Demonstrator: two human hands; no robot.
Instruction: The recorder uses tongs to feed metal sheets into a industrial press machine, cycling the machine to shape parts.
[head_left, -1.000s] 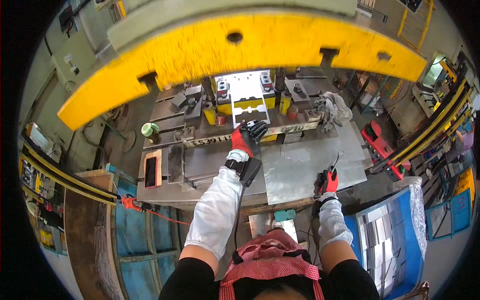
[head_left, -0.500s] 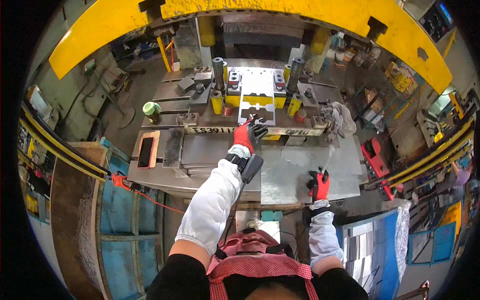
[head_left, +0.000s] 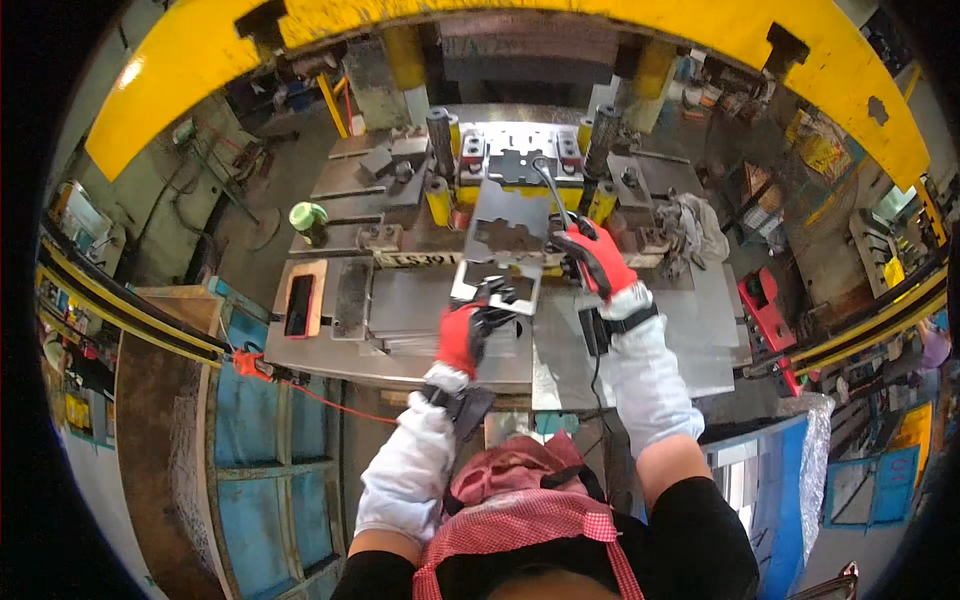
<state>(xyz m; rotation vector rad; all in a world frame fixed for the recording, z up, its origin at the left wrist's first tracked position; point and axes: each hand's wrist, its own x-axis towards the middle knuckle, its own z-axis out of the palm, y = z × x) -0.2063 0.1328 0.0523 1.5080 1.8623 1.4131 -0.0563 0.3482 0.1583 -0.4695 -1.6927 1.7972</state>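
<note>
My left hand (head_left: 466, 332), in a red and black glove, is closed on the near edge of a thin metal sheet with cut-outs (head_left: 512, 214). The sheet slants up from my fingers toward the die (head_left: 515, 140), overlapping its front. In my right hand (head_left: 597, 258), gloved the same way, is a slim metal rod with a rounded end (head_left: 548, 178). That end reaches over the die, just beyond the sheet; whether it touches anything I cannot tell. Beneath my left hand lies a stack of flat sheets (head_left: 400, 310).
Dark guide posts (head_left: 604, 140) and yellow blocks (head_left: 438, 201) flank the die. A yellow press frame (head_left: 660, 12) arches overhead. On the left are a phone (head_left: 299, 304) and a green-lidded bottle (head_left: 308, 222); a grey rag (head_left: 695, 228) hangs at right. A large flat sheet (head_left: 640, 340) covers the table's right side.
My left hand has drawn back toward me, bringing the cut-out sheet nearer. My right hand has swung from the right-hand table up to the die with the rod.
</note>
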